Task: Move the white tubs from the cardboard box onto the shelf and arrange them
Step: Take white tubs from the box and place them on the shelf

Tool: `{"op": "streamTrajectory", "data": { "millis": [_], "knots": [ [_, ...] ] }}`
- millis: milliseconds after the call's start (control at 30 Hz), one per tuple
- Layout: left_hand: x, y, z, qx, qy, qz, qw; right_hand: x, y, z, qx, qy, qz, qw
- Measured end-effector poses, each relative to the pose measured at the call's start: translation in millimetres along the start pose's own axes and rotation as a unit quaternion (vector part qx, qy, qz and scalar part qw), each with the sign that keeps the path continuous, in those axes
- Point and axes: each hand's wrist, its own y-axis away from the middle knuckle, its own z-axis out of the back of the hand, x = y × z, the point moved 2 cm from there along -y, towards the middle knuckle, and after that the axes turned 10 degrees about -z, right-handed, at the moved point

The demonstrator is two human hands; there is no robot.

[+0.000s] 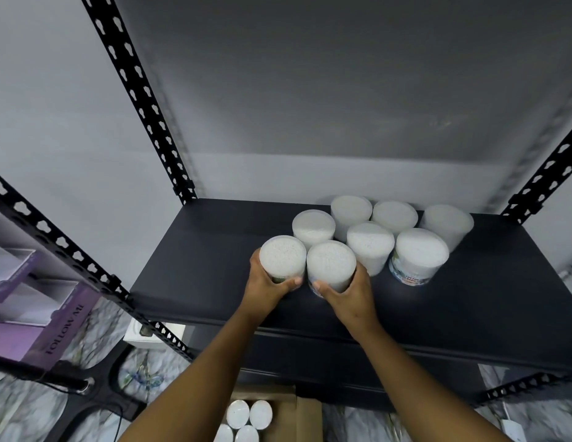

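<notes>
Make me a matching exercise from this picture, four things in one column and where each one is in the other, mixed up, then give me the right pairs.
Things:
1. left hand
2. right hand
3. tub with the printed label
4. cardboard box

Places:
A. on the floor below the shelf, with tubs in it
B. grips the leftmost tub
C. stands free at the front right of the group
D. grips the front middle tub

Pairs: 1-B, 2-D, 3-C, 4-A

Dim, soft overhead light; wide-angle bending and blur at edges.
</notes>
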Motion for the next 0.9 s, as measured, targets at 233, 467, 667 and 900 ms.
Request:
{"op": "streamTrajectory", "data": {
  "millis": [233,467,667,900],
  "knots": [
    [4,18,14,0.024,-0.027,0.008,0.999,-1,14,3,0.008,0.016,0.004,1.0],
    [8,50,33,0.045,-0.083,0.031,0.995,-4,48,0,0.002,0.033,-0.012,0.999],
    [3,89,55,0.055,-0.114,0.003,0.992,-5,101,-14,0.001,0.068,-0.038,0.997],
    [10,153,88,0.085,-0.144,-0.017,0.986,-19,181,-39,0.039,0.149,-0.039,0.987]
  ]
}}
